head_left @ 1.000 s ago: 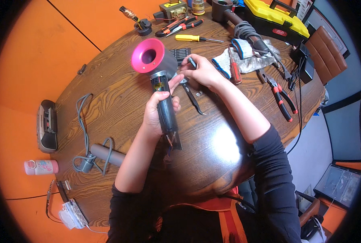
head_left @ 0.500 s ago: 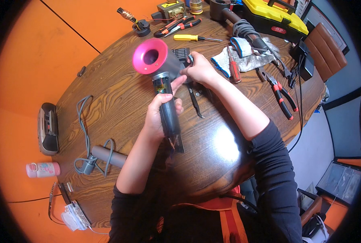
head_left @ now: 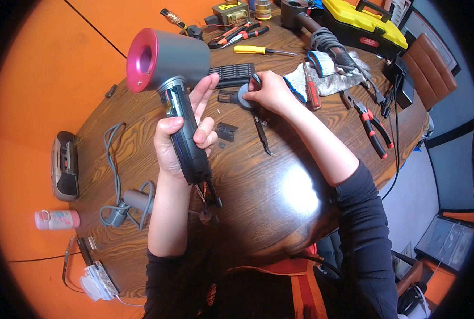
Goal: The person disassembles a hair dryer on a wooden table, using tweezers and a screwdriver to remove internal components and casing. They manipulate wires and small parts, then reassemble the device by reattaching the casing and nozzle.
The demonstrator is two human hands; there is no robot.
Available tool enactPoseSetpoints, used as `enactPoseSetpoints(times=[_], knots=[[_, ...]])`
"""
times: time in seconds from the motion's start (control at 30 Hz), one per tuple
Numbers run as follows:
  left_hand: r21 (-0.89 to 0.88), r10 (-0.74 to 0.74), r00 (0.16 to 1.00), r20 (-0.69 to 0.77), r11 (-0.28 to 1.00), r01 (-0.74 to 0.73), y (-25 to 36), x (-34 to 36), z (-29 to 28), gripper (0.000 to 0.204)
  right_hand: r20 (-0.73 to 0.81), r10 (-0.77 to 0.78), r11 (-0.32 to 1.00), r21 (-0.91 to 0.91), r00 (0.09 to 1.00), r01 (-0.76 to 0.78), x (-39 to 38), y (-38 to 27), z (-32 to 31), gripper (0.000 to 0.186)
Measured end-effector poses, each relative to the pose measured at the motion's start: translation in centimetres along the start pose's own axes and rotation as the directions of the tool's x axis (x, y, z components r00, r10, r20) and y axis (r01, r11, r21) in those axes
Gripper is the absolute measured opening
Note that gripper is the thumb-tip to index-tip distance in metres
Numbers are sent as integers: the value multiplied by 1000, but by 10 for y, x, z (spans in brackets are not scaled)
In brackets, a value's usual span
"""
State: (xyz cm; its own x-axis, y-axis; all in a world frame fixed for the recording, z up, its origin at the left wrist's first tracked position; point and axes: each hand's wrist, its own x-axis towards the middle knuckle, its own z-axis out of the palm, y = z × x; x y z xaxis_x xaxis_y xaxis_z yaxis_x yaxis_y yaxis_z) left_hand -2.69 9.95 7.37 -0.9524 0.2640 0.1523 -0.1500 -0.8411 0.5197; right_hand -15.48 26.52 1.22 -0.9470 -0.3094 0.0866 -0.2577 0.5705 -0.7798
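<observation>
A person's bare left hand (head_left: 169, 151) grips the opened handle of a grey hair dryer (head_left: 182, 56) above a wooden table (head_left: 263, 186): the thumb presses across the handle's front, a finger curls against its other side, and two fingers stretch upward beside it. The dryer's barrel lies beyond these fingers, its pink end facing left; thin wires (head_left: 201, 195) hang from the handle, nearer the person than the fingers. The right hand (head_left: 271, 93) has its fingers bunched together at a round grey disc (head_left: 242, 99); whether they pinch it or only touch it, I cannot tell. A slim dark object (head_left: 256, 78) shows at the forefinger. Just beyond both hands' fingertips sits a black rack (head_left: 232, 72). Curved black tweezers (head_left: 261, 135) lie nearer the person than the right fingers, a small dark plate (head_left: 227, 131) between the two hands, and a yellow-handled screwdriver (head_left: 252, 50) beyond the right fingers.
</observation>
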Motion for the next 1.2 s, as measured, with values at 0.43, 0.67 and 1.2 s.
enactPoseSetpoints(times=[0.43,0.67,1.2], knots=[[-226,49,994,99,974,-25,20,-16,-5,74,-54,-293,932,205,954,298,-36,-33,-19,14],[196,210,957,-199,966,-171,39,-81,-15,83,124,-123,969,229,985,93,-39,-25,-14,14],[-90,262,965,8,961,-260,66,-125,-56,66,484,-357,927,78,799,368,-110,-82,33,16]])
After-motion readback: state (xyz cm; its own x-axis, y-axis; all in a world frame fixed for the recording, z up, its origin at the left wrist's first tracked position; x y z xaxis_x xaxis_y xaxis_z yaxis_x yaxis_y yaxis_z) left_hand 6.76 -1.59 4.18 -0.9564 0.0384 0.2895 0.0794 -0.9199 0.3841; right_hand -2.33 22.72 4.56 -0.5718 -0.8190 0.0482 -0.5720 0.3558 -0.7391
